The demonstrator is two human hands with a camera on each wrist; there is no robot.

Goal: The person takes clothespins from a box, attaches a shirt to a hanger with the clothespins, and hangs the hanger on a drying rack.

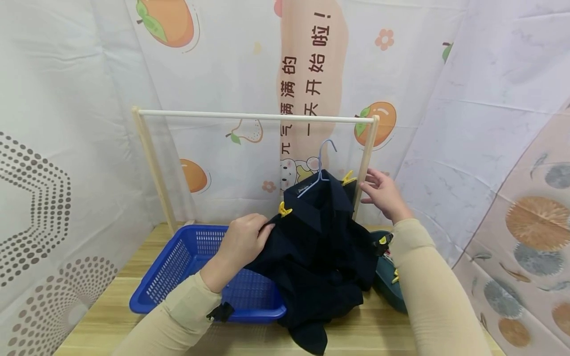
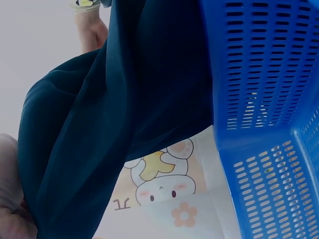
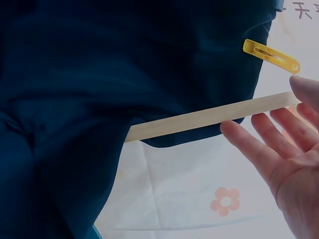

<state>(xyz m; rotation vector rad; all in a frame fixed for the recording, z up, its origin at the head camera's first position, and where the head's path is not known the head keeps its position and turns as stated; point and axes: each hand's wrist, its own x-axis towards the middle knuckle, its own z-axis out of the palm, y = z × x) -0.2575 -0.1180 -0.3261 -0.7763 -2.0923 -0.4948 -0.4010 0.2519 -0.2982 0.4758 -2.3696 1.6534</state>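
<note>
A dark navy collared shirt (image 1: 311, 247) is on a thin blue hanger (image 1: 319, 165), whose hook stands in front of the rack and below its rod. Yellow clothespins clip both shoulders, one on the left (image 1: 284, 209) and another on the right (image 1: 349, 178). My left hand (image 1: 242, 241) pinches the shirt's cloth beside the left clothespin. Beside the rack's right wooden post (image 3: 199, 119), my right hand (image 3: 294, 164) is held with fingers extended and spread, fingertips right at the post. In the left wrist view the draped shirt (image 2: 114, 99) hides much of the left hand.
The white rod (image 1: 254, 115) of the wooden rack spans above the shirt. A blue plastic basket (image 1: 149, 282) sits on the wooden table at left, partly under the shirt. Behind the right forearm is a dark green tub (image 1: 387, 284) with clothespins. Printed curtains surround the table.
</note>
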